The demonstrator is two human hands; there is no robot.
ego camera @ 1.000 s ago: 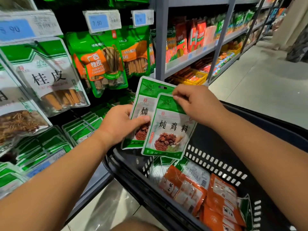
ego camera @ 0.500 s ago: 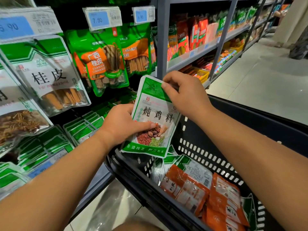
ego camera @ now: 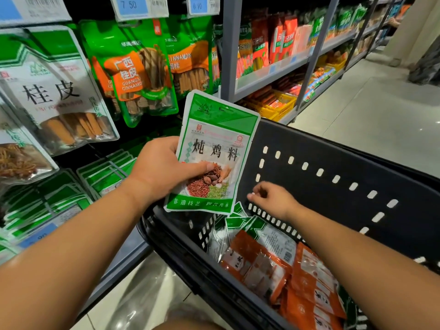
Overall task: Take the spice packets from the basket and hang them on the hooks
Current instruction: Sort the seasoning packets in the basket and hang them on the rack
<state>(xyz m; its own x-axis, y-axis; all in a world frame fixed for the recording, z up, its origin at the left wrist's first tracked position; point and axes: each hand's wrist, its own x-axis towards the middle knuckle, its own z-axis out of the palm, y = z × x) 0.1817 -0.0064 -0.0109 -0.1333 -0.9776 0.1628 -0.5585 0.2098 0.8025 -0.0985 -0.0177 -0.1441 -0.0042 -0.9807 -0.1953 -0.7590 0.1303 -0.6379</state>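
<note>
Left hand (ego camera: 162,172) grips the packet (ego camera: 214,148) upright, hole at twelve; hung packets (ego camera: 102,179) at nine, nearest it. Right hand (ego camera: 271,198) hovers empty, loosely curled, over the basket (ego camera: 333,151).

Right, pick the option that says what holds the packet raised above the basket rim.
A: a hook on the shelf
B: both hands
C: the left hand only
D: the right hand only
C: the left hand grips the packet with its thumb across the front, while the right hand is lower, inside the basket, apart from the packet.
</note>
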